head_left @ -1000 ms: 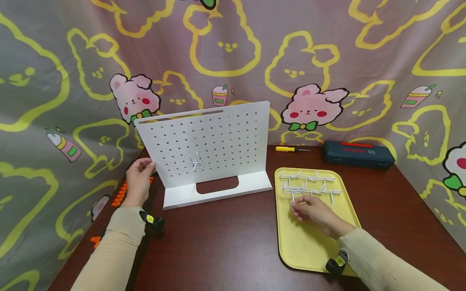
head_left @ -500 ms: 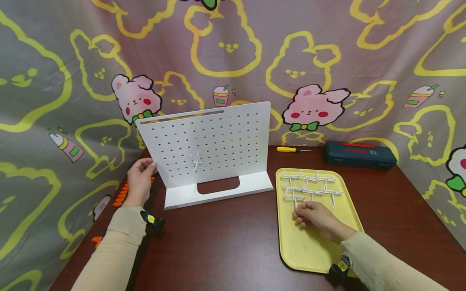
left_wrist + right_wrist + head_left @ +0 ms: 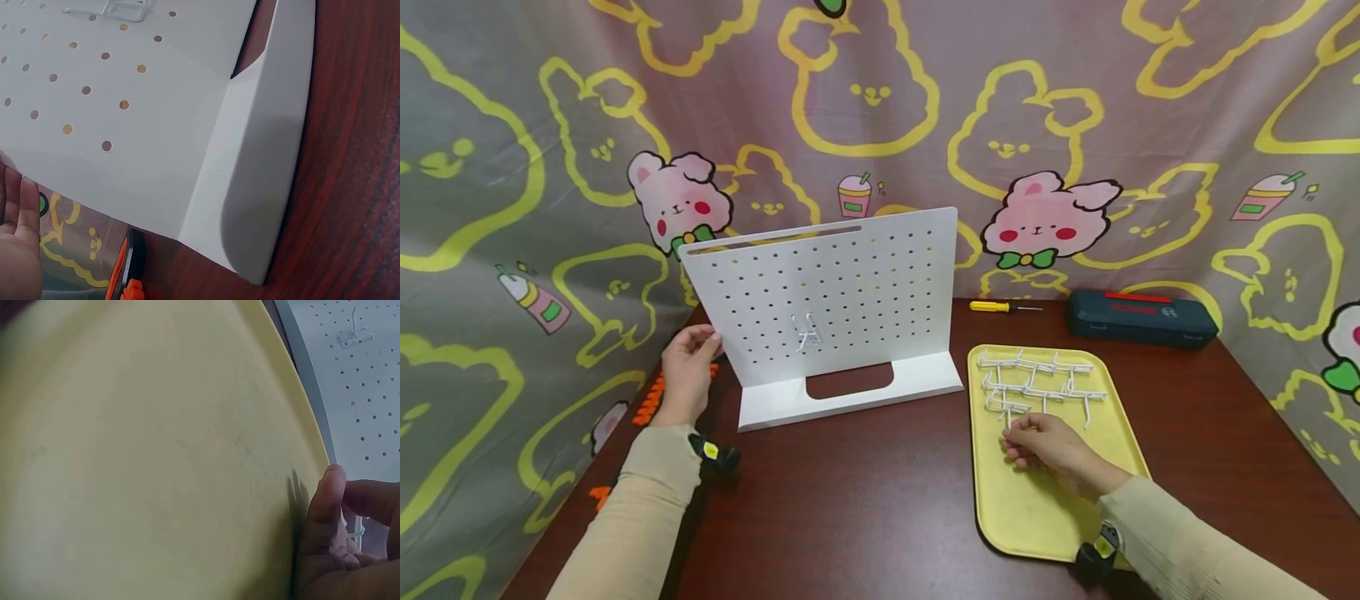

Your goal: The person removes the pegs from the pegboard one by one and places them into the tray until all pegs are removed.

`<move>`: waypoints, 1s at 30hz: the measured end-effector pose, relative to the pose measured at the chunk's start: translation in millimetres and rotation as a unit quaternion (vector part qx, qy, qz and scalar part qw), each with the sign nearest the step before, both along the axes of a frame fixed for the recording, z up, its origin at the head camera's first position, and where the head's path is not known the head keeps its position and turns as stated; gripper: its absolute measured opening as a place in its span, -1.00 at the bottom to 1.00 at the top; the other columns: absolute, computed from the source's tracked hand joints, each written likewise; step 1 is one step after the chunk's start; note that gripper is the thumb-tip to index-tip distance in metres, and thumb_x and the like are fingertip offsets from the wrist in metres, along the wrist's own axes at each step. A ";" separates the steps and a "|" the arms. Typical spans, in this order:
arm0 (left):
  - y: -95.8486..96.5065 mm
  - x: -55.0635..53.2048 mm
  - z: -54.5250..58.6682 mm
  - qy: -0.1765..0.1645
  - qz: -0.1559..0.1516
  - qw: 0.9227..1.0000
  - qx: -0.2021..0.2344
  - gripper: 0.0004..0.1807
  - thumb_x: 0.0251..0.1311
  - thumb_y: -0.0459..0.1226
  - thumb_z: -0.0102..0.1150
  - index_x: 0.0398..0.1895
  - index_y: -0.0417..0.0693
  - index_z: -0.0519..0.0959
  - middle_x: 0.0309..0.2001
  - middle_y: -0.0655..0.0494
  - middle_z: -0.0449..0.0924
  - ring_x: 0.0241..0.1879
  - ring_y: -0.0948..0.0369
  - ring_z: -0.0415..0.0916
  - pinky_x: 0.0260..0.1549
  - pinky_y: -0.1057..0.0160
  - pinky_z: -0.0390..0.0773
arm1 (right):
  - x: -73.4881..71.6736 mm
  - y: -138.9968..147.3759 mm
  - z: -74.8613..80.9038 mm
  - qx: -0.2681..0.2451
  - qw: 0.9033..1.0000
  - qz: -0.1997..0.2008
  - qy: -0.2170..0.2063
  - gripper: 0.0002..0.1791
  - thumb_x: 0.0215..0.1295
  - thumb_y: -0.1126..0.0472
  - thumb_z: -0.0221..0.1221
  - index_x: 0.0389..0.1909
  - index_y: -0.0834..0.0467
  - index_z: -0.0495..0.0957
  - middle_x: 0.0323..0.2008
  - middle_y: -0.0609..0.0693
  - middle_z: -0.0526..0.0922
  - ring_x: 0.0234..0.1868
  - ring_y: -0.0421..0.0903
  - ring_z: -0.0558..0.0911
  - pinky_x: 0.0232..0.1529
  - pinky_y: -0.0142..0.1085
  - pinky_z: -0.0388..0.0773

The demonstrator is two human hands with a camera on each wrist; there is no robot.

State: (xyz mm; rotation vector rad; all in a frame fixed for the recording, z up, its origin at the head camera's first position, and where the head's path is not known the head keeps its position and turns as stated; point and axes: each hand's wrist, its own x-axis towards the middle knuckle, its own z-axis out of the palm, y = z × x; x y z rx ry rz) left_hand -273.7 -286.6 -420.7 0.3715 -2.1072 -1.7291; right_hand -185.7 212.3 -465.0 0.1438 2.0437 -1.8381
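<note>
A white pegboard (image 3: 850, 357) stands on its folded base, with one white wire hook (image 3: 807, 333) fixed low on its front. My left hand (image 3: 687, 375) grips the board's left edge, thumb and fingers at the rim. In the left wrist view that hand (image 3: 20, 231) shows only partly, beside the edge. On the yellow tray (image 3: 1030, 517), my right hand (image 3: 1048, 450) pinches the near prong of a white pegboard hook (image 3: 1006, 408). In the right wrist view, thumb and forefinger of the right hand (image 3: 350, 537) meet and hide most of that hook.
Several more white hooks (image 3: 1045, 367) lie in rows at the tray's far end. Behind the tray are a yellow-handled screwdriver (image 3: 992, 307) and a dark tool case (image 3: 1138, 321). Orange parts (image 3: 650, 400) lie left of the board, near the curtain (image 3: 880, 108).
My right hand has drawn the pinched hook slightly toward me, out from among the other hooks, and then stays nearly still. The left hand keeps its place on the pegboard.
</note>
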 end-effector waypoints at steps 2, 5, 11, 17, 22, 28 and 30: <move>0.2 0.2 -0.2 0.003 -0.002 1.000 0.001 -0.82 0.55 -0.30 0.08 0.06 -0.22 0.48 -0.10 0.10 0.46 -0.08 0.27 0.49 0.21 0.12 0.53 | 0.5 -0.3 0.4 0.002 1.000 -0.002 -0.001 -0.90 0.53 0.38 0.08 -0.17 0.38 0.42 -0.36 0.07 0.63 -0.43 -0.21 0.60 -0.40 -0.37 0.65; 0.2 -0.1 -0.6 0.007 -0.007 1.000 0.004 -0.81 0.55 -0.30 0.07 0.06 -0.24 0.48 -0.11 0.09 0.45 -0.09 0.27 0.48 0.22 0.11 0.53 | 1.6 -0.5 0.7 0.008 1.000 -0.004 0.001 -0.90 0.52 0.38 0.09 -0.18 0.37 0.42 -0.36 0.07 0.62 -0.42 -0.21 0.59 -0.41 -0.38 0.65; -0.5 0.1 -0.6 0.005 -0.008 1.000 0.004 -0.82 0.55 -0.30 0.07 0.05 -0.23 0.48 -0.11 0.09 0.45 -0.09 0.27 0.48 0.22 0.10 0.53 | 3.6 -0.3 0.1 0.030 0.999 -0.001 0.010 -0.88 0.51 0.36 0.11 -0.19 0.38 0.44 -0.35 0.07 0.61 -0.40 -0.20 0.58 -0.41 -0.39 0.63; -1.2 0.4 0.1 0.004 -0.008 1.000 0.006 -0.83 0.55 -0.30 0.08 0.05 -0.20 0.49 -0.11 0.10 0.45 -0.08 0.27 0.49 0.24 0.09 0.52 | 4.6 -2.2 -0.4 0.060 0.998 -0.013 0.017 -0.89 0.49 0.35 0.13 -0.21 0.35 0.45 -0.39 0.05 0.62 -0.44 -0.18 0.56 -0.45 -0.39 0.59; -1.2 -0.2 -1.4 0.009 -0.004 1.000 0.008 -0.86 0.54 -0.31 0.08 0.03 -0.19 0.50 -0.12 0.11 0.46 -0.09 0.28 0.50 0.22 0.13 0.53 | 6.1 -3.3 1.4 0.070 0.997 -0.029 0.025 -0.90 0.46 0.35 0.16 -0.25 0.32 0.47 -0.41 0.03 0.63 -0.44 -0.17 0.57 -0.45 -0.37 0.60; -2.1 -1.3 -1.9 0.006 -0.003 1.000 0.007 -0.88 0.54 -0.31 0.09 0.01 -0.13 0.51 -0.12 0.13 0.46 -0.10 0.28 0.49 0.18 0.18 0.55 | 11.1 -6.6 7.1 0.082 0.996 -0.021 0.034 -0.89 0.45 0.33 0.17 -0.26 0.31 0.50 -0.45 0.01 0.61 -0.45 -0.16 0.56 -0.44 -0.36 0.58; -2.3 -1.6 -1.8 0.004 -0.003 1.000 0.007 -0.89 0.54 -0.30 0.09 0.01 -0.12 0.51 -0.13 0.13 0.46 -0.10 0.28 0.49 0.15 0.21 0.56 | 12.6 -9.6 11.8 0.084 0.995 -0.010 0.047 -0.88 0.45 0.32 0.18 -0.22 0.33 0.50 -0.44 0.01 0.62 -0.43 -0.15 0.57 -0.43 -0.34 0.58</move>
